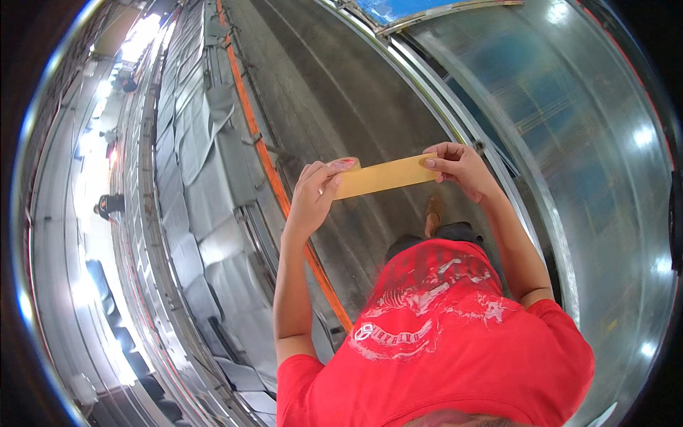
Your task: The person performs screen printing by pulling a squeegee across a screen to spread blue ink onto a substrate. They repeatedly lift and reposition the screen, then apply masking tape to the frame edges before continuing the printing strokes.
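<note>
A strip of tan-yellow tape [390, 176] is stretched between my two hands, held out in front of my body over the grey floor. My left hand [311, 193] is closed around what looks like the tape roll, whose core shows a little reddish print beside my fingers. Pinched between the thumb and fingers of my right hand [461, 171] is the strip's free end. The tape runs nearly straight, rising slightly toward the right. Part of the roll is hidden behind my left fingers.
On the right stands a long table with a glossy translucent sheet [569, 135] and a metal edge rail. To the left, an orange rail [262, 153] borders a long rack draped with grey sheets [213, 171]. A blue panel [420, 10] lies at the top.
</note>
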